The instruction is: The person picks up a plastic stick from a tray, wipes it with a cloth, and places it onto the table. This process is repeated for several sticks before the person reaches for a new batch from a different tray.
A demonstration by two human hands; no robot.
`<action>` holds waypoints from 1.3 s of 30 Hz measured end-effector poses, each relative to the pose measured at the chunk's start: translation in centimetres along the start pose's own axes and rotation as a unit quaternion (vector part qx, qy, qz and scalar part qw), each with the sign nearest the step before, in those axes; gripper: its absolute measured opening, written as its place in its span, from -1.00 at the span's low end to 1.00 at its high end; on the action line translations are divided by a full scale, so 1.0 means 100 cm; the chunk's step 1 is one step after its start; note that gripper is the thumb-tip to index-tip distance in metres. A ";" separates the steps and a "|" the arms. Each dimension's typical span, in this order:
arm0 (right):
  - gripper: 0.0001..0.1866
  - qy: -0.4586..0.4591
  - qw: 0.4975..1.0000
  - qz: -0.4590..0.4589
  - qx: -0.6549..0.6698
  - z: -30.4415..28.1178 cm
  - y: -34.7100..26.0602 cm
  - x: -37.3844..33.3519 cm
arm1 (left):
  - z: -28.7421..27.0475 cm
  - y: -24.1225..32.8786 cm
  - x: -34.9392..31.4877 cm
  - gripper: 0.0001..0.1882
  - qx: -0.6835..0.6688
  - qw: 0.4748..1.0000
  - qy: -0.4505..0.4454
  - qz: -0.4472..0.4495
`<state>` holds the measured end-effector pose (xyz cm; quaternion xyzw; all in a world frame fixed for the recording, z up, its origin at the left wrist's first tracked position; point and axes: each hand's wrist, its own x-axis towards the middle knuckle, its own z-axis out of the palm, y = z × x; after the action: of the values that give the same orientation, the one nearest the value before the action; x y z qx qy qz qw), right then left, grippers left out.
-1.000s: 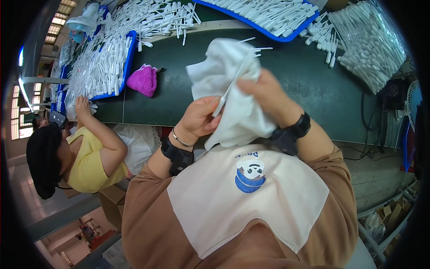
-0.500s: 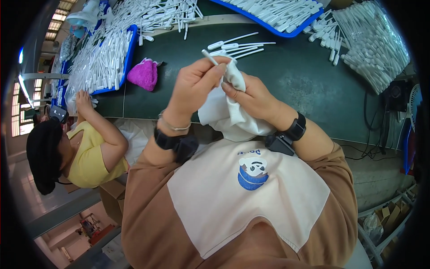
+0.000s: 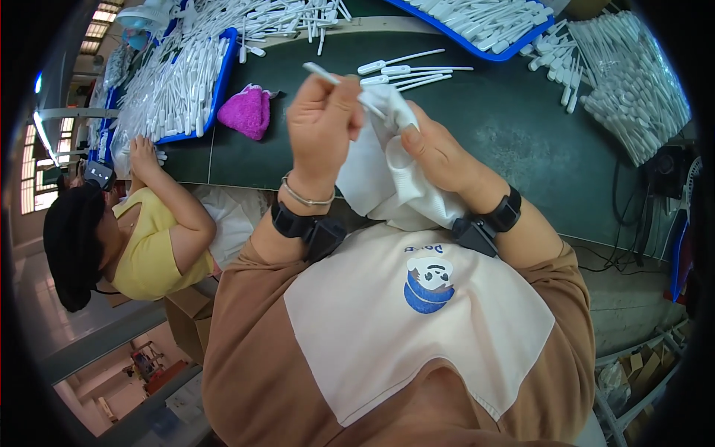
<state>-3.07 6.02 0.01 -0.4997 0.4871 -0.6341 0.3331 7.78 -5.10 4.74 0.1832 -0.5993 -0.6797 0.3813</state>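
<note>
My left hand (image 3: 322, 123) is closed in a pinch around a slim white plastic stick (image 3: 319, 71), whose one end juts out past the fingers up to the left. The stick's other end is hidden by the fingers and the cloth. A white cloth (image 3: 366, 175) hangs bunched in my right hand (image 3: 445, 158), thumb pressed on its folds, just right of the left hand. Beyond the hands, several like sticks (image 3: 408, 71) with wider heads lie in a loose fan on the dark green tabletop (image 3: 514, 141).
A pink cloth bundle (image 3: 246, 113) lies left, beside a blue tray (image 3: 223, 82) heaped with white sticks. Another blue tray (image 3: 495, 54) stands at the back. Bagged sticks (image 3: 633, 86) are at the far right. A co-worker in a yellow top (image 3: 160, 253) sits at left.
My left hand has drawn back to the left with the stick, away from the cloth. My right hand keeps the cloth, now a little farther right; the view has shifted slightly.
</note>
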 end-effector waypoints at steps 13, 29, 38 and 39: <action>-0.58 -0.028 0.991 0.108 0.069 -0.003 -0.013 0.001 | 0.010 -0.011 -0.001 -0.89 -0.073 0.996 0.041 0.008; -0.61 0.090 0.986 0.141 0.022 -0.016 0.028 0.004 | 0.026 -0.014 0.029 -0.91 0.338 0.794 -0.324 0.388; -0.61 -0.042 0.981 0.187 -0.036 -0.005 0.002 0.007 | 0.009 -0.040 0.129 -0.73 0.602 0.726 -0.274 0.188; -0.61 -0.052 0.982 0.179 -0.038 -0.006 0.000 0.008 | 0.006 -0.054 0.135 -0.75 0.629 0.702 -0.275 0.191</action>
<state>-3.89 5.47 0.20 -0.4489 0.5743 -0.5185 0.4470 -2.96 -14.69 2.55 0.0671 -0.9878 -0.0773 0.1174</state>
